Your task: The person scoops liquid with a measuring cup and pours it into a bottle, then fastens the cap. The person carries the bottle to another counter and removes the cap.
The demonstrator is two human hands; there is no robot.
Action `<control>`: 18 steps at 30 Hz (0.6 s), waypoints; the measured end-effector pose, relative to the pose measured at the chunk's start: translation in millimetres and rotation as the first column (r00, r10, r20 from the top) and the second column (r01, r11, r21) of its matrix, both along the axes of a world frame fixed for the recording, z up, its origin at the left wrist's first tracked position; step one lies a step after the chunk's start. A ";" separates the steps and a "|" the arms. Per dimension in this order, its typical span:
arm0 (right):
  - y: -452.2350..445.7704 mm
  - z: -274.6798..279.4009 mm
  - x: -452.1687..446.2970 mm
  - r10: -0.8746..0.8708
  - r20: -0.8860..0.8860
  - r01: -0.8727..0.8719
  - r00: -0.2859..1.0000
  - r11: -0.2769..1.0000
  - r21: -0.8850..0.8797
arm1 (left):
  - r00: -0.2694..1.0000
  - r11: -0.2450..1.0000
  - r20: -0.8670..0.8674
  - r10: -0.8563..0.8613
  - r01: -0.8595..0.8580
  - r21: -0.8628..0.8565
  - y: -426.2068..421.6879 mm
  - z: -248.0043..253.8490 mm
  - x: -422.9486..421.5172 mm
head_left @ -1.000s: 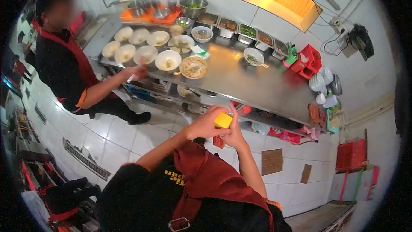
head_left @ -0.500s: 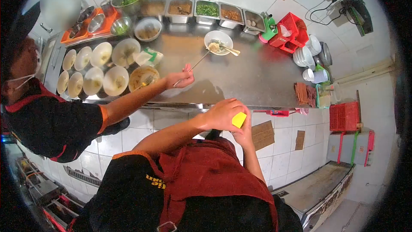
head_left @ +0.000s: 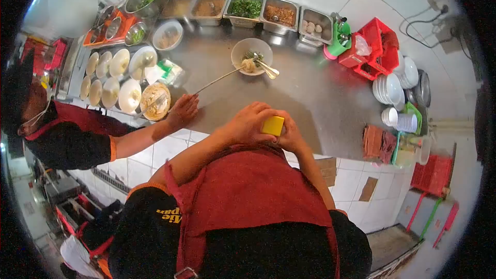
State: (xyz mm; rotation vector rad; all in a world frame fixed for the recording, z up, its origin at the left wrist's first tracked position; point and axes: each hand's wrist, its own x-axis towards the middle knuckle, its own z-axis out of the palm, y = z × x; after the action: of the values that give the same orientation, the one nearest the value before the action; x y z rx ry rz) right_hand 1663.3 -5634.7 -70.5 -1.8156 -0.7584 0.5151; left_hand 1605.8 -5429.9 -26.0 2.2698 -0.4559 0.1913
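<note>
My left hand (head_left: 249, 125) and my right hand (head_left: 292, 135) are together in front of my apron, near the front edge of the steel counter. Between them is a small yellow block-shaped object (head_left: 273, 125), its flat face showing; I cannot tell what kind it is. Fingers of both hands are closed around its sides. Ahead of my hands stands a white bowl (head_left: 237, 50) with greens and a pale clump in it. A spoon and fork (head_left: 269, 71) lean over its right rim. A long thin metal handle (head_left: 219, 81) runs from the bowl toward a co-worker's hand.
At left, a co-worker's hand (head_left: 184, 110) is over the counter edge beside rows of bowls (head_left: 110, 91). Metal food containers (head_left: 245, 10) line the wall. Farther right are a red basket (head_left: 373, 46), stacked white bowls (head_left: 387, 90) and folded brown cloths (head_left: 378, 141).
My view has shifted, and I stand closer to the counter. Both hands still hold the yellow object. The co-worker's hand has lowered and drawn back left from the bowl.
</note>
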 end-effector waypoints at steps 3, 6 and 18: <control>-18.2 32.7 52.5 0.266 -0.237 -0.284 0.934 0.958 -0.045 | 0.979 0.976 -0.088 0.181 -0.190 -0.102 18.1 -3.0 8.4; -34.1 40.4 112.5 0.616 -0.424 -0.703 0.664 0.708 -0.071 | 0.833 0.845 0.137 0.535 -0.528 -0.090 60.1 -42.2 19.1; 123.6 -87.9 229.0 -0.169 -0.671 0.022 0.722 0.975 -0.222 | 0.533 0.712 -0.533 0.657 -0.671 0.206 150.1 -115.7 130.3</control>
State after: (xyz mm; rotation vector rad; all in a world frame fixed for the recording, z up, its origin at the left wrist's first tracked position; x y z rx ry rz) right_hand 1892.3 -5511.2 -158.5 -1.6408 -0.0897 1.1503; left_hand 1736.1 -5279.8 -141.7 2.2195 0.7707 -0.1256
